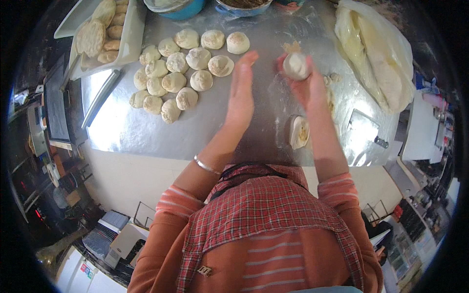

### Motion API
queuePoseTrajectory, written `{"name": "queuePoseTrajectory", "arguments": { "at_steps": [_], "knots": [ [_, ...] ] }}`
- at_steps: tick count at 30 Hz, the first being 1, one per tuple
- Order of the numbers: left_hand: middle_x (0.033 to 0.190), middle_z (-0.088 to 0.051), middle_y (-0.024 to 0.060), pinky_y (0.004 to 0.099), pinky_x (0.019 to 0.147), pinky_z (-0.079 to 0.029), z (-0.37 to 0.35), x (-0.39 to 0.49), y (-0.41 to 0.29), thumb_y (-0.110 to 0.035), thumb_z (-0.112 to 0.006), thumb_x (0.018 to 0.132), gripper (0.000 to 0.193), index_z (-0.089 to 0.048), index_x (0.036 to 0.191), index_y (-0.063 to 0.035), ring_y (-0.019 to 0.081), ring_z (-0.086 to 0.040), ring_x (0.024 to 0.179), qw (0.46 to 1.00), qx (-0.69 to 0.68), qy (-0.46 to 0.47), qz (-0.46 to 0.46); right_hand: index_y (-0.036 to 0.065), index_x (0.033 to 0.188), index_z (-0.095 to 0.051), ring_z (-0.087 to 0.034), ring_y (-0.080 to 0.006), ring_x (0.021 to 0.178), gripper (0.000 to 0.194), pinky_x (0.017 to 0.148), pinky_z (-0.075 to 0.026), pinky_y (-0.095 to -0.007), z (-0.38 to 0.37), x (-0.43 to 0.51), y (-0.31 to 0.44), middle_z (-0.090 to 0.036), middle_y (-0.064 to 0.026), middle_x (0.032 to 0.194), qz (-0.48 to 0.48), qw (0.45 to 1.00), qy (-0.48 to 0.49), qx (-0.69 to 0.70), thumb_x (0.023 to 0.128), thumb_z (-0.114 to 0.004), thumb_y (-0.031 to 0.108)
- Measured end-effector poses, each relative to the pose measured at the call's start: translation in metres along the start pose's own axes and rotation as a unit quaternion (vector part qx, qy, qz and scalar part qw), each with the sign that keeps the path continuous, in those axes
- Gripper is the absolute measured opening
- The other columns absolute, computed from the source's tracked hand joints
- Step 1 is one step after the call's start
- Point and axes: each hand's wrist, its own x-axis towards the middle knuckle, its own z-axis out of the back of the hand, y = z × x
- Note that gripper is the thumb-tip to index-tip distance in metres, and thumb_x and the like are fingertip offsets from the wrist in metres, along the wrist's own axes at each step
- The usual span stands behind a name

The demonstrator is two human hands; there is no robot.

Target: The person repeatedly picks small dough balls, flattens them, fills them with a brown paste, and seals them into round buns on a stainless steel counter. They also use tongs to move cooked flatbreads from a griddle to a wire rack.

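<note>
My right hand [306, 82] is closed around a ball of dough [296, 66] above the metal worktop [205, 135]. To its left, my left hand [242, 88] is held up on edge with its fingers extended and nothing in it. Several rounded dough balls [198, 58], some with brownish patches on top, lie in loose rows left of that hand. A flattened piece of dough [299, 132] with yellowish matter on it lies near my right forearm. Small dough scraps [332, 78] lie just right of my right hand.
A dough scraper [362, 126] lies at the right, below dough in a plastic bag [377, 55]. At the left are a metal bar [101, 98] and a white tub [128, 47] of flat and round breads. A blue bowl [183, 11] and a pan of dark filling [243, 9] stand at the far edge.
</note>
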Motion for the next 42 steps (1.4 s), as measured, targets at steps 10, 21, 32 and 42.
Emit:
{"name": "queuePoseTrajectory", "arguments": {
  "at_steps": [10, 21, 32, 42],
  "knots": [
    [0.122, -0.058, 0.0124, 0.0338, 0.098, -0.038, 0.042, -0.034, -0.001, -0.042, -0.034, 0.103, 0.052, -0.049, 0.130, -0.0009, 0.0192, -0.053, 0.110, 0.980, -0.092, -0.093, 0.148, 0.006, 0.125, -0.051, -0.043, -0.0347, 0.120, 0.041, 0.101, -0.039, -0.0424, 0.010, 0.079, 0.003, -0.050, -0.0165, 0.126, 0.448, 0.260, 0.052, -0.854, 0.088, -0.061, 0.021],
    [0.113, -0.061, 0.0158, 0.0318, 0.091, -0.043, 0.026, 0.046, -0.028, -0.025, -0.054, 0.094, 0.035, -0.056, 0.118, 0.0011, 0.0196, -0.058, 0.103, 0.915, 0.282, -0.109, -0.266, 0.002, 0.137, -0.041, -0.046, -0.0246, 0.126, 0.062, 0.108, -0.034, -0.0409, -0.082, -0.017, -0.046, -0.049, -0.0121, 0.136, -0.081, 0.987, 0.077, -0.115, 0.100, -0.032, 0.051],
    [0.076, -0.057, 0.0092, 0.0392, 0.069, -0.051, 0.147, -0.008, -0.006, -0.041, -0.038, 0.102, 0.045, -0.054, 0.079, -0.0051, 0.0250, -0.059, 0.071, 0.766, -0.587, -0.239, 0.107, 0.000, 0.090, -0.072, -0.068, -0.0145, 0.069, 0.017, 0.064, -0.053, -0.0286, -0.261, 0.121, -0.060, -0.070, -0.0101, 0.077, 0.246, 0.545, 0.227, -0.769, 0.086, -0.061, 0.012],
    [0.073, -0.057, 0.0096, 0.0375, 0.062, -0.050, 0.182, -0.076, -0.003, -0.040, -0.036, 0.102, 0.046, -0.055, 0.082, -0.0036, 0.0249, -0.059, 0.067, 0.816, -0.492, -0.272, 0.136, 0.001, 0.090, -0.071, -0.068, -0.0250, 0.068, 0.016, 0.064, -0.054, -0.0372, -0.302, 0.200, -0.112, -0.070, -0.0150, 0.083, 0.241, 0.352, 0.214, -0.879, 0.082, -0.064, 0.013]
  ]
}}
